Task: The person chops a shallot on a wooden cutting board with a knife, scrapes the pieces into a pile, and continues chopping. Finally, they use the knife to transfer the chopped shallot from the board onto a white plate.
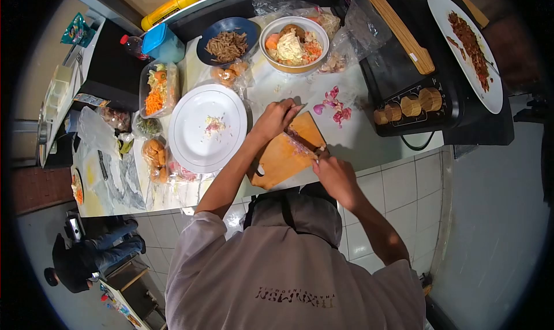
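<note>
An orange cutting board (279, 163) lies at the counter's front edge, tilted in view. My right hand (334, 179) is closed around the handle of a knife (300, 144), whose blade lies over the board. Close to the blade's far end is my left hand (277, 119), its fingers bent together at the board's upper edge; anything under them is hidden. Small chopped pink bits lie along the blade. Left of the board, a white plate (190, 139) holds a small heap of chopped pale and pink pieces. Reddish-pink peels (336, 106) are scattered beyond the board.
Behind stand a dark bowl of brown strips (202, 57) and a white bowl of mixed food (266, 47). A container of shredded vegetables (171, 102) is at left. The black stove (424, 112) and an oval plate (490, 101) are right. Another person (78, 260) is far left.
</note>
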Available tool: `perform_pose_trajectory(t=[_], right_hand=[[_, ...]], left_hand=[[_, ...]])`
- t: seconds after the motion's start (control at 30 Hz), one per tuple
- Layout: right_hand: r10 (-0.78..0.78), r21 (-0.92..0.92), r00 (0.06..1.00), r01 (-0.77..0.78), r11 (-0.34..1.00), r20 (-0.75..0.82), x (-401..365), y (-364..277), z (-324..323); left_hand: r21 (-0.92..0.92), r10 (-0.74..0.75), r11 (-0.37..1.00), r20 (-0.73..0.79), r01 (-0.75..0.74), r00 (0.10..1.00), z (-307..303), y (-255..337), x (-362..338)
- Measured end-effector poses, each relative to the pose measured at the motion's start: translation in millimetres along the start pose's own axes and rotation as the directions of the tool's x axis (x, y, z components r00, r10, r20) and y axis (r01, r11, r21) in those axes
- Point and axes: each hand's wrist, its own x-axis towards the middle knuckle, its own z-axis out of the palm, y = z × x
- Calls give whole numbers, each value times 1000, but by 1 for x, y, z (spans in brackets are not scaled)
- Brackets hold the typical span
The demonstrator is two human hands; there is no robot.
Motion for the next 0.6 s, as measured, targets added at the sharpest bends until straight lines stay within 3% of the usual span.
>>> perform_pose_trajectory(t=[0.03,0.1,0.23,0.33,0.4,0.5,0.6], right_hand=[[4,0,1000,-4,1000,5,-3,-1,9],[111,44,994,-110,993,-22,-11,4,36],[117,-17,993,-117,993,-3,-15,-3,42],[84,25,996,-84,996,22,-13,-5,25],[79,55,996,-82,995,49,-10,-9,10],[36,116,997,-44,992,69,-10,-14,2],[23,49,997,-26,998,73,-14,-23,12]], left_hand=[[-5,-3,1000,4,3,1000,2,-1,0],[153,137,979,-22,-132,990,6,-1,0],[302,45,951,48,-58,998,4,11,-3],[213,31,976,42,-39,999,4,3,-2],[39,94,995,9,-94,996,5,-1,4],[-51,80,995,-12,-81,997,5,-4,3],[-70,68,995,6,-68,998,3,-6,2]])
